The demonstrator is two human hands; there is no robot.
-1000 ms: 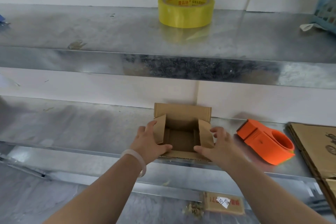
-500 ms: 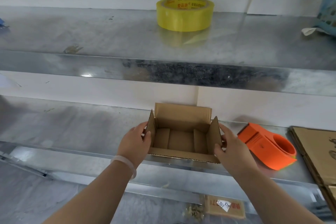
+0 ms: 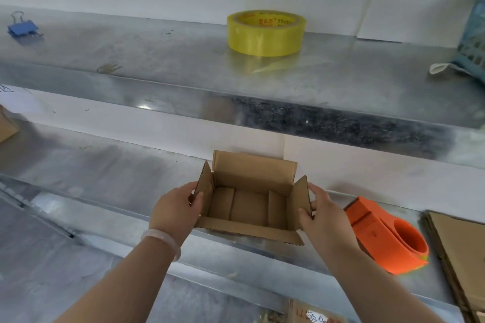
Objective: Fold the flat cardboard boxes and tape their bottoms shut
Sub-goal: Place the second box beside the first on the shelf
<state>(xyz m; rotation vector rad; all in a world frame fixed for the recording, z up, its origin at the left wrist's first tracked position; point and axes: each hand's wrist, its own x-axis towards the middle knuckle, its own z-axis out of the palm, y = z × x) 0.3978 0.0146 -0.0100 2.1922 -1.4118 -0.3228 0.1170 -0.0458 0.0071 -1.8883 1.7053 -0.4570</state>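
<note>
Two tape items: orange dispenser [image 3: 378, 233] beside box [image 3: 252, 176], yellow roll [image 3: 265, 37] above

Open shelf [image 3: 105, 178] surface stretches left of the box [image 3: 249, 204], past the left hand [image 3: 174, 211]. On the right, just beyond the right hand [image 3: 324, 214], an orange dispenser [image 3: 385, 233] and a cardboard stack [image 3: 462, 244] crowd the shelf. An upper shelf [image 3: 157, 65] spans overhead.
</note>
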